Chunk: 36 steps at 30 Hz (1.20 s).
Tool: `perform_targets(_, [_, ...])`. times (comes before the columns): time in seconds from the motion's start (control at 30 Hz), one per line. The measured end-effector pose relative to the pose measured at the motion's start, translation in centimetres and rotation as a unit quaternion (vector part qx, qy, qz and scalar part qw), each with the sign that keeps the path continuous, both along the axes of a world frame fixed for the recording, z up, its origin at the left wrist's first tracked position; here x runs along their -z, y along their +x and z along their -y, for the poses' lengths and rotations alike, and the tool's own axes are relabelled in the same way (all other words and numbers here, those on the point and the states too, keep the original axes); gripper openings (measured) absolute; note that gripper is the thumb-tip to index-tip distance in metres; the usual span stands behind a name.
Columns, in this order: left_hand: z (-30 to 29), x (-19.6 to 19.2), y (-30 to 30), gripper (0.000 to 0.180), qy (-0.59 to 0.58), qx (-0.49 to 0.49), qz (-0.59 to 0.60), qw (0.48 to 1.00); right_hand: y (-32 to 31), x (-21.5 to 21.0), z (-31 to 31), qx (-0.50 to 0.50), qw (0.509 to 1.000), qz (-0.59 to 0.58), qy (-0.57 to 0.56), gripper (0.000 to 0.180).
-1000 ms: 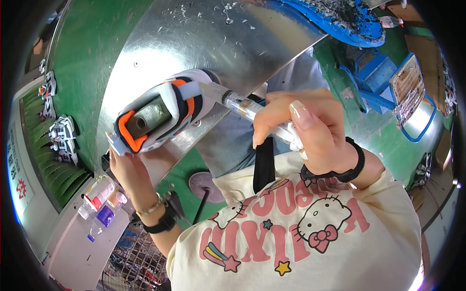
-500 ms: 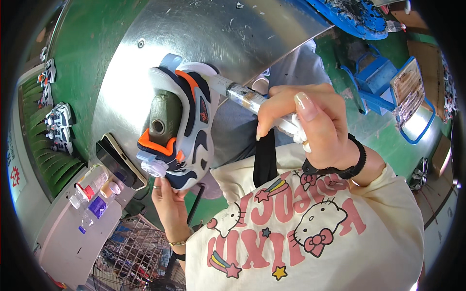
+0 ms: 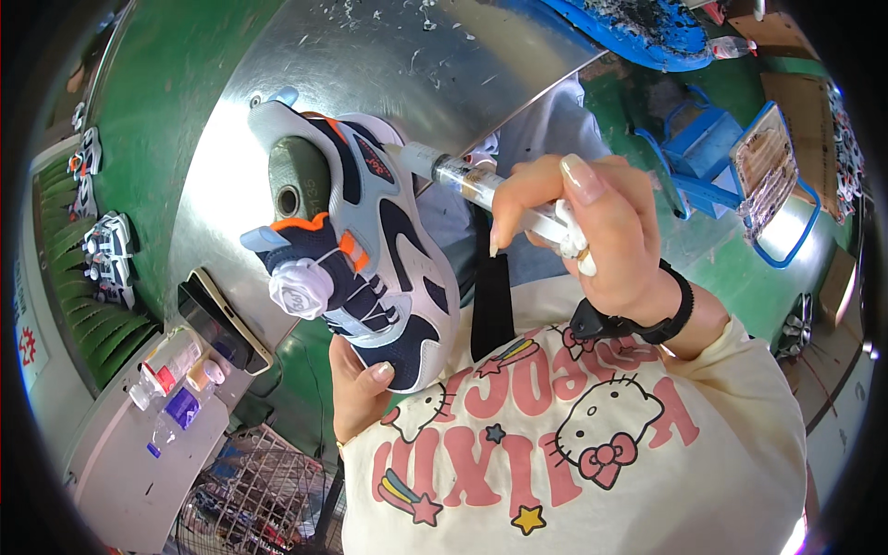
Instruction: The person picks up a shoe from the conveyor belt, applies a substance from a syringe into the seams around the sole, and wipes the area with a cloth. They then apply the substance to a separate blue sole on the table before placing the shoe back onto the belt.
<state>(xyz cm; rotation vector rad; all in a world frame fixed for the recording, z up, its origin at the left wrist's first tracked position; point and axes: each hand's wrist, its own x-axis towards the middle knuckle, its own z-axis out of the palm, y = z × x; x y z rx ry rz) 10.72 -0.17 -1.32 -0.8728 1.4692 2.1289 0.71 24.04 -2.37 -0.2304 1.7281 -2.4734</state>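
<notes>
A navy, white and light-blue sneaker with orange trim (image 3: 401,236) is tilted up off its side, a dark green shoe last (image 3: 301,171) filling its opening. By the toe, my left hand (image 3: 359,388) grips it, thumb on the toe cap and the other fingers hidden beneath. A white round flower-like dial (image 3: 301,289) sits on the tongue, with thin laces beside it. My right hand (image 3: 601,222) is closed round a clear syringe (image 3: 467,180), its back end white-smeared. The syringe's tip points at the sole edge near the heel; whether it touches, I cannot tell.
Under the sneaker is a shiny metal table (image 3: 370,55). At left lie a phone-like dark device (image 3: 225,319), plastic bottles (image 3: 176,370) and a rack with more sneakers (image 3: 109,254). A wire basket (image 3: 254,490) stands below. Blue chair (image 3: 712,148) at right.
The sneaker has turned and come nearer to me, its toe swung right and its side and laces more exposed. My left hand moved right with it. The right hand and syringe barely shifted.
</notes>
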Motion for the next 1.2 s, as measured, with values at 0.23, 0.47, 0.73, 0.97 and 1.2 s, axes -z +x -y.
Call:
perform_targets(0.23, [-0.8,1.5,-0.3,0.081,0.024,0.035,-0.03,0.999,0.4,-1.2,-0.6,-0.019,1.0,0.015,-0.009,0.04])
perform_targets(0.47, [-2.6,3.3,-1.0,0.083,0.201,0.028,0.004,0.979,1.3,-3.2,-1.7,-0.071,0.997,0.003,0.013,0.037])
perform_targets(0.73, [-5.4,6.0,-3.4,0.074,0.274,0.08,-0.055,0.957,1.3,-4.4,-2.6,-0.058,0.996,-0.034,0.061,0.037])
perform_targets(0.97, [-7.0,5.4,-5.0,0.07,0.336,0.094,-0.036,0.937,1.8,-5.8,-3.6,-0.049,0.996,-0.013,0.078,0.036])
perform_targets(1.2, [-9.6,6.0,-6.6,0.082,0.358,0.073,-0.05,0.929,2.7,-7.0,-5.5,-0.02,0.995,-0.001,0.103,0.035])
